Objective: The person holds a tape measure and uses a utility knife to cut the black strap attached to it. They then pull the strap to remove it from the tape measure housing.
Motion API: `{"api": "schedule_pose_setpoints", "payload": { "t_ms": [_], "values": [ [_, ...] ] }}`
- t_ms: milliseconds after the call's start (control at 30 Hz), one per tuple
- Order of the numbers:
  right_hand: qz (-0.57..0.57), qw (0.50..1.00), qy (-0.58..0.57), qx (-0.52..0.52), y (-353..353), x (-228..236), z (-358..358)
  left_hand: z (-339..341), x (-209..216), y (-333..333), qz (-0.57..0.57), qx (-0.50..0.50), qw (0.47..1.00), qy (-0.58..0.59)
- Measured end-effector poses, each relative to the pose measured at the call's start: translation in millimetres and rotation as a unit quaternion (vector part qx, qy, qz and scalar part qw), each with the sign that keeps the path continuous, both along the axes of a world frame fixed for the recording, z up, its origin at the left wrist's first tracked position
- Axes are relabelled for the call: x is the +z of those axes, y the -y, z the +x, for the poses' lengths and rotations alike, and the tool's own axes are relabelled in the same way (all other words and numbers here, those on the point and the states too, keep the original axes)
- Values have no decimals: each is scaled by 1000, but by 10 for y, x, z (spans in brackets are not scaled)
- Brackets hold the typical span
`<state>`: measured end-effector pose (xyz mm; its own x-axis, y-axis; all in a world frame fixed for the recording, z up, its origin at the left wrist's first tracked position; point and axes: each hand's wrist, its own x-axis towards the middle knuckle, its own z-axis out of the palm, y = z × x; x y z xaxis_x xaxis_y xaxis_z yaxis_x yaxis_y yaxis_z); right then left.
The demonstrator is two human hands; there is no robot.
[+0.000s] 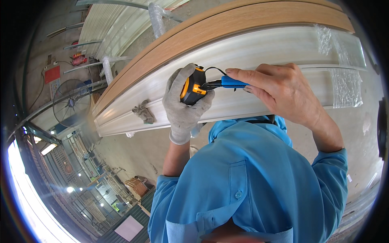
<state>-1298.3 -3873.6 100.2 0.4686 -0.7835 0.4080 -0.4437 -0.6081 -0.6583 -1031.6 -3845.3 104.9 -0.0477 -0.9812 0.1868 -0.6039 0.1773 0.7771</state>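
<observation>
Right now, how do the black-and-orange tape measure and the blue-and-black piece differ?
The tape measure is chunky and rounded; the blue-and-black piece is slim and elongated.
The tape measure is black with orange parts, while the blue-and-black piece shows mainly bright blue.
The tape measure sits in the gloved left hand; the blue-and-black piece is pinched by the bare right hand.
Both are held up off the floor.
</observation>
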Motion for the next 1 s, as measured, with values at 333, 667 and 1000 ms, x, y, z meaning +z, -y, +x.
{"api": "schedule_pose_setpoints", "payload": {
  "t_ms": [333,667,1000],
  "values": [
    [-22,1000,13,-4,29,-18,26,-15,26,52,-25,-3,999,45],
    [-4,998,-61,34,-31,61,-5,-44,126,34,-43,-31,993,105],
    [71,995,16,72,78,-82,46,3,65,68,-17,-63,994,87]
  ]
}}
